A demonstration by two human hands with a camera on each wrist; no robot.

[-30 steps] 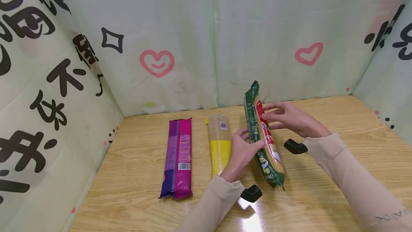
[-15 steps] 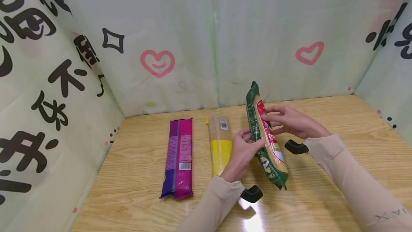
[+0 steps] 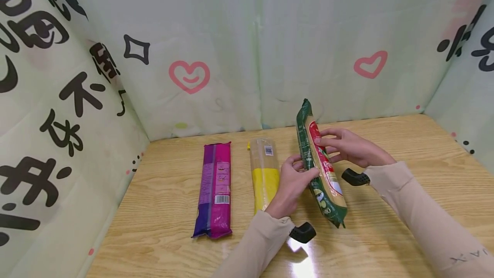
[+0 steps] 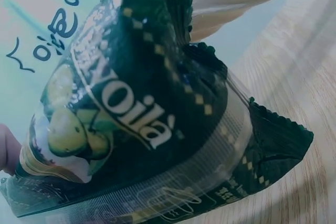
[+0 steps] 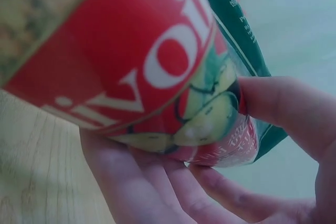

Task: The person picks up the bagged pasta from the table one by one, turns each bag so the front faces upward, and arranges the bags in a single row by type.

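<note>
A long green packet (image 3: pixel 323 170) with a red label is held tilted over the table, its far end raised. My left hand (image 3: pixel 290 187) grips its left side, thumb across the front. On the other side, my right hand (image 3: pixel 354 147) holds the upper half between thumb and fingers. In the right wrist view the thumb (image 5: pixel 283 103) presses the packet's edge and the other fingers lie under it. The left wrist view shows the crimped green end (image 4: pixel 281 140) and printed olives (image 4: pixel 68 132); only a fingertip of the left hand appears there.
A purple and pink packet (image 3: pixel 214 190) lies at the left of the wooden table (image 3: pixel 154 209). Between it and my left hand is a clear and yellow packet (image 3: pixel 263 175), partly hidden by that hand. A printed curtain (image 3: pixel 231 55) closes off the back and sides.
The green packet has shifted slightly right and turned a little, showing more of its red-labelled face. Both hands keep hold of it; the other packets have not moved.
</note>
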